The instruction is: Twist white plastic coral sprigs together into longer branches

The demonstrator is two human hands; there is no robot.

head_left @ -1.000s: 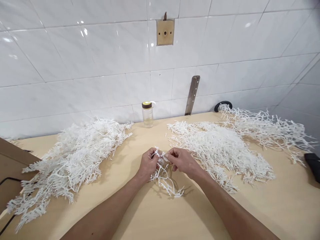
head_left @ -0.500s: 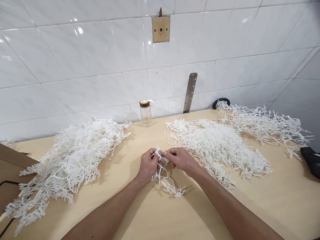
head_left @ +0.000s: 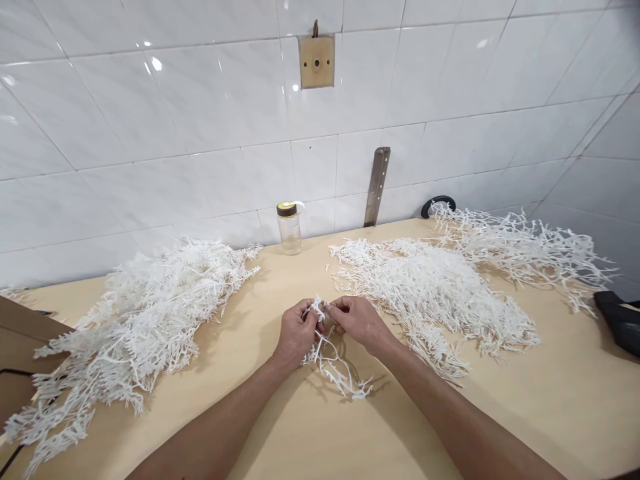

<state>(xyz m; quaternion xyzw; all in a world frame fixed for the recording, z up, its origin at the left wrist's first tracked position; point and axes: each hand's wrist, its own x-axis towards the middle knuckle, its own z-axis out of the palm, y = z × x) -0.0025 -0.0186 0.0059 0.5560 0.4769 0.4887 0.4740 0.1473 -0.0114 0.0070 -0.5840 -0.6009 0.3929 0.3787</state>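
My left hand (head_left: 294, 333) and my right hand (head_left: 359, 321) meet over the middle of the light wooden table (head_left: 320, 427). Both are closed on one white branched plastic sprig (head_left: 334, 363), pinching its top end between the fingertips. The sprig's lower twigs trail down onto the table toward me. A large heap of the same white sprigs (head_left: 145, 313) lies to the left of my hands. Another heap (head_left: 430, 290) lies to the right, close to my right wrist.
A small clear jar with a yellow-brown lid (head_left: 290, 228) stands against the tiled wall. A metal strip (head_left: 376, 187) leans on the wall, with a black curved handle (head_left: 437, 203) beside it. A dark object (head_left: 617, 320) lies at the right edge, a brown board (head_left: 20, 347) at the left.
My hands have stayed together on the sprig, the fingers shifting slightly at its top. The view has drifted a little to the right and down.
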